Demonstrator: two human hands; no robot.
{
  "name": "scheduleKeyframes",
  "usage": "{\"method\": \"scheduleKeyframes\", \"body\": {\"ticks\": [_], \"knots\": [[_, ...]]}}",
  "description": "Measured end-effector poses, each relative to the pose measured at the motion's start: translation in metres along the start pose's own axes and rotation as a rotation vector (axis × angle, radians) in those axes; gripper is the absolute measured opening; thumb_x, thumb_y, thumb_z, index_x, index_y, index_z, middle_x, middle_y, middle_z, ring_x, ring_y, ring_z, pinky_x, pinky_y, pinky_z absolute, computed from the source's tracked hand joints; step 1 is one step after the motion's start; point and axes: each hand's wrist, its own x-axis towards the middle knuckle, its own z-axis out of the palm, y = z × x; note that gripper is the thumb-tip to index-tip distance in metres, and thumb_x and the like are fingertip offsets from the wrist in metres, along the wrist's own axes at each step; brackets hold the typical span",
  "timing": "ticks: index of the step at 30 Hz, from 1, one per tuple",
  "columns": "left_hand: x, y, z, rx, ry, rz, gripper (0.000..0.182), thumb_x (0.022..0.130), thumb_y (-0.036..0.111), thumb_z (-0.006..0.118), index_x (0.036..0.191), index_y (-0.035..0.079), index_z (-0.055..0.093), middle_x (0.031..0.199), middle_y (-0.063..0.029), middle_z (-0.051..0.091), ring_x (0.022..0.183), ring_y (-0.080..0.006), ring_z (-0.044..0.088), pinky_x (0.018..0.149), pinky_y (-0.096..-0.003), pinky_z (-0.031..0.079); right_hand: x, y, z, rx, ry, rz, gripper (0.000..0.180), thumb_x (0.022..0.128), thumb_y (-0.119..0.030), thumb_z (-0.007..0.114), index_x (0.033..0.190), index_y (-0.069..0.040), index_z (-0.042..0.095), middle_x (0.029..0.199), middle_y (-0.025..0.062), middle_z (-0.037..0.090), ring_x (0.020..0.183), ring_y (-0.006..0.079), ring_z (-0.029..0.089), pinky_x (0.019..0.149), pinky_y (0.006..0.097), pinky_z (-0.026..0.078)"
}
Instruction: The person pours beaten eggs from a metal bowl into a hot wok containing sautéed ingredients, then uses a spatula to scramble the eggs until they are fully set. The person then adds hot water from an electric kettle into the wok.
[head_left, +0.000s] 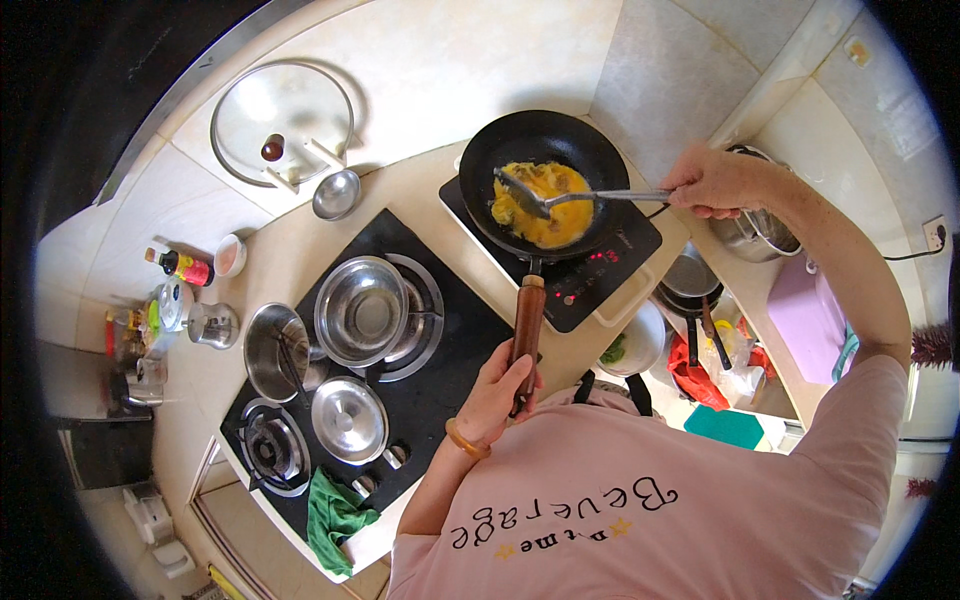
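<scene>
A black wok sits on a portable induction cooktop with lit red indicators. Yellow egg, partly set and partly runny, lies in the bottom of the wok. My left hand is closed around the wok's brown wooden handle. In my right hand is the handle end of a metal spatula, held over the wok from the right; its dark blade touches or hovers just over the egg, which I cannot tell.
Left of the cooktop, a black gas hob bears a steel bowl, a saucepan, a steel lid and a green cloth. A glass lid and ladle hang behind. More pans stand at right.
</scene>
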Motion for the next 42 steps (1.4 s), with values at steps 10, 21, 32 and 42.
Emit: {"method": "scheduleKeyframes", "body": {"ticks": [10, 21, 32, 42], "knots": [[-0.002, 0.002, 0.000, 0.012, 0.003, -0.004, 0.029, 0.099, 0.024, 0.043, 0.121, 0.006, 0.040, 0.077, -0.0050, 0.057, 0.051, -0.0099, 0.049, 0.040, -0.0222, 0.036, 0.006, 0.009, 0.004, -0.211, 0.076, 0.000, 0.017, 0.089, -0.015, 0.054, 0.085, -0.001, 0.063, 0.050, -0.0018, 0.044, 0.037, 0.0081, 0.038, 0.032, 0.0267, 0.029], [-0.002, 0.001, 0.000, 0.004, 0.021, -0.006, 0.030, 0.099, 0.024, 0.045, 0.123, 0.007, 0.040, 0.077, -0.0037, 0.056, 0.051, -0.0087, 0.049, 0.040, -0.0215, 0.036, 0.010, 0.008, -0.001, -0.016, 0.083, 0.047, 0.016, 0.090, -0.015, 0.055, 0.083, -0.003, 0.063, 0.052, -0.0007, 0.047, 0.037, 0.0082, 0.041, 0.032, 0.0261, 0.030], [-0.003, 0.002, 0.002, -0.002, 0.051, -0.031, 0.033, 0.099, 0.024, 0.046, 0.124, 0.005, 0.040, 0.073, -0.0025, 0.054, 0.049, -0.0080, 0.047, 0.039, -0.0214, 0.034, 0.040, 0.019, 0.046, 0.316, 0.105, 0.034, 0.017, 0.091, -0.016, 0.054, 0.093, -0.001, 0.062, 0.055, -0.0003, 0.051, 0.039, 0.0078, 0.044, 0.031, 0.0247, 0.031], [-0.001, 0.000, 0.001, 0.002, 0.021, 0.003, 0.031, 0.099, 0.023, 0.044, 0.124, 0.005, 0.040, 0.074, -0.0033, 0.054, 0.049, -0.0083, 0.047, 0.039, -0.0211, 0.034, -0.005, 0.034, 0.015, 0.273, 0.146, 0.161, 0.018, 0.089, -0.016, 0.055, 0.074, -0.005, 0.056, 0.053, -0.0020, 0.048, 0.039, 0.0068, 0.042, 0.031, 0.0245, 0.030]]}}
